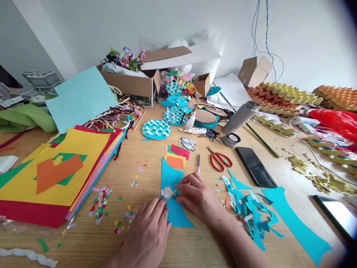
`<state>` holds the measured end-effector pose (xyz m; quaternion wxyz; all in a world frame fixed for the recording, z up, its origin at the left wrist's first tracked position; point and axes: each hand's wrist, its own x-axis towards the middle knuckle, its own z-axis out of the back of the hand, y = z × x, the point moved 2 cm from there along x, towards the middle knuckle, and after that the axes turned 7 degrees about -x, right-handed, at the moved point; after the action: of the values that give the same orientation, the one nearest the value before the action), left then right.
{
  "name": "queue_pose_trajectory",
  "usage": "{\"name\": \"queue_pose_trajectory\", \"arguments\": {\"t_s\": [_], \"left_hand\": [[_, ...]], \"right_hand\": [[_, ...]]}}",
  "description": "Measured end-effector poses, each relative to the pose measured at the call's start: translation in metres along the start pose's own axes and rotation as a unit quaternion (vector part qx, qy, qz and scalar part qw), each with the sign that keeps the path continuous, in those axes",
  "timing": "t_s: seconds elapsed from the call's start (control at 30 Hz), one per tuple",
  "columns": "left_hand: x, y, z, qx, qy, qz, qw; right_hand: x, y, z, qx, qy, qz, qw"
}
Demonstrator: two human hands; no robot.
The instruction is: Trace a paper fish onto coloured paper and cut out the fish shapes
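Note:
A small grey paper fish [167, 192] lies on a blue paper piece [178, 216] at the lower middle. My left hand [149, 227] rests on the blue paper's left edge, fingers stretched out and touching below the fish. At the fish's tail, my right hand [196, 195] has its thumb and fingertips close together; whether they grip the tail or only touch it is too small to tell. Above the blue paper are small orange [175, 161] and red [180, 152] paper pieces. A pen [199, 163] and red-handled scissors [220, 160] lie to the right.
Coloured sheets [92, 149] are stacked at left, near paper dots [102, 201]. Blue scraps [251, 212], a phone [256, 166] and a second phone [336, 216] lie at right. Farther back stand a metal flask [241, 117], glue bottles [196, 130], a wavy blue disc [156, 129] and a cardboard box [128, 83].

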<state>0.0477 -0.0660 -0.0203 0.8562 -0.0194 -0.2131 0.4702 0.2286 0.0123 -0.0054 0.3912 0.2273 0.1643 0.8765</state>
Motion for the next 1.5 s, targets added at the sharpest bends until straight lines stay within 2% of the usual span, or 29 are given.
{"name": "queue_pose_trajectory", "arguments": {"t_s": [0.33,0.97,1.23,1.33,1.5], "left_hand": [[-0.001,0.004,-0.004,0.009,-0.026,-0.034,0.999],[0.003,0.008,0.001,0.009,-0.025,-0.048,0.998],[0.006,0.008,0.000,0.014,0.000,-0.047,0.999],[0.006,0.008,0.000,0.017,0.009,-0.049,0.999],[0.006,0.008,0.002,0.021,0.031,-0.050,0.998]], "right_hand": [[0.002,0.001,-0.014,-0.012,-0.001,-0.015,1.000],[0.000,0.003,-0.010,-0.043,0.000,-0.021,0.999],[0.001,0.003,-0.008,-0.053,0.001,-0.026,0.998],[0.001,0.002,-0.004,-0.044,-0.018,-0.026,0.999],[-0.002,-0.004,0.007,-0.040,-0.096,-0.056,0.993]]}}
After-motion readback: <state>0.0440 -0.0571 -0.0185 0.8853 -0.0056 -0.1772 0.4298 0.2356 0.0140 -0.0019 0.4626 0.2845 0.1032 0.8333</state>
